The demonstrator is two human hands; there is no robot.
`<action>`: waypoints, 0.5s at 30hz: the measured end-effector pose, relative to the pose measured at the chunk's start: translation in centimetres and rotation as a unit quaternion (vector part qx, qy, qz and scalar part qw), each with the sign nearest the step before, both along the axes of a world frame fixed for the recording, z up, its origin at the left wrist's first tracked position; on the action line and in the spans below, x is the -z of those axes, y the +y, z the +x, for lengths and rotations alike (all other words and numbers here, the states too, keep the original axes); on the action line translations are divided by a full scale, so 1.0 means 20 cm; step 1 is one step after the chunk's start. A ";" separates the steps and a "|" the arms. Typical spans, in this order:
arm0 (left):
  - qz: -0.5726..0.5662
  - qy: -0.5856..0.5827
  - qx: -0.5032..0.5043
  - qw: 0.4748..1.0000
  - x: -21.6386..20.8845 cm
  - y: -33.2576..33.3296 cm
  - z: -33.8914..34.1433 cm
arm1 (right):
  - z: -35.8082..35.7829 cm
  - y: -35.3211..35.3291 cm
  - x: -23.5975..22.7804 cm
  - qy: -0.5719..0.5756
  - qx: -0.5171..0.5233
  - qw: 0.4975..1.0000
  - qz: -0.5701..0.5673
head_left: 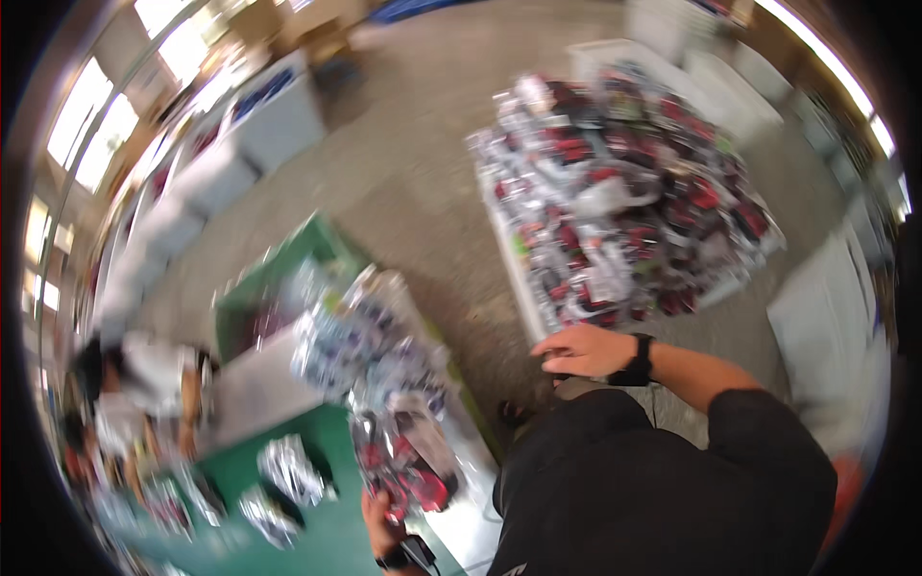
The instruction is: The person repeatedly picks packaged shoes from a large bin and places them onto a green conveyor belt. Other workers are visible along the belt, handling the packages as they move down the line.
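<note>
My left hand (382, 520) is closed on the lower edge of a clear plastic bag with a red and dark pair of shoes (408, 466), by the edge of the green-topped table (331, 538). Just beyond the bag is a heap of clear-wrapped, bluish-white items (375, 346), too blurred to name. My right hand (588, 352) is in front of my waist, palm down and fingers loosely extended, with nothing visible in it. Nearest to it stands a white bin (523, 288) piled high with bagged red, black and grey shoes (634, 202).
Silvery wrapped packages (293, 470) lie on the green table. At its far left are co-workers (154, 384) with hands over the tabletop. A green crate (331, 240) stands behind the heap. White bins (279, 115) line the left, and more white containers (826, 298) stand at right.
</note>
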State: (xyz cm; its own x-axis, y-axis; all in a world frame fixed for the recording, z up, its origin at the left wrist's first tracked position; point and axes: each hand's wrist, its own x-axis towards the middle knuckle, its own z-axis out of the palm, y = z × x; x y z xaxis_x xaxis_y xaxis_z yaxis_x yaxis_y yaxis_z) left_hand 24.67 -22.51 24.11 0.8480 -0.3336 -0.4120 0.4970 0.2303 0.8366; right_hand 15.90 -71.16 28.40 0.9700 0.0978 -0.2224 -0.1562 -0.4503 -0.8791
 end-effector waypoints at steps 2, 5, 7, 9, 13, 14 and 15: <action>0.036 -0.036 0.159 0.986 -0.14 -0.21 0.11 | 0.01 -0.06 -0.12 -0.003 -0.001 1.000 0.015; 0.039 -0.047 0.323 0.945 -0.28 -0.57 0.23 | -0.01 -0.09 -0.27 -0.049 0.006 0.998 0.046; 0.048 -0.068 0.405 0.910 -0.36 -0.83 0.28 | -0.07 -0.12 -0.35 -0.066 0.001 0.993 0.097; 0.015 -0.103 0.487 0.867 -0.44 -1.08 0.31 | -0.13 -0.18 -0.40 -0.052 -0.010 0.995 0.086; 0.000 -0.138 0.541 0.830 -0.59 -1.43 0.26 | -0.29 -0.37 -0.48 -0.054 0.021 0.995 0.076; -0.003 -0.128 0.550 0.825 -0.62 -1.50 0.24 | -0.33 -0.42 -0.49 -0.044 0.040 0.996 0.064; -0.001 -0.157 0.564 0.811 -0.64 -1.57 0.21 | -0.37 -0.46 -0.51 -0.077 0.049 0.993 0.069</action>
State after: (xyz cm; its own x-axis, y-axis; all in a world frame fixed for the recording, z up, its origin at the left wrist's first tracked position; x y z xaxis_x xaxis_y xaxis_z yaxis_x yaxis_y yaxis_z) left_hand 28.88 -53.90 36.96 0.0666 -0.9701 -0.2334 0.1540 -0.2211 0.9630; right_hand 8.48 -80.35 38.63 0.9979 0.0195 -0.0610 -0.0519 -0.3130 -0.9483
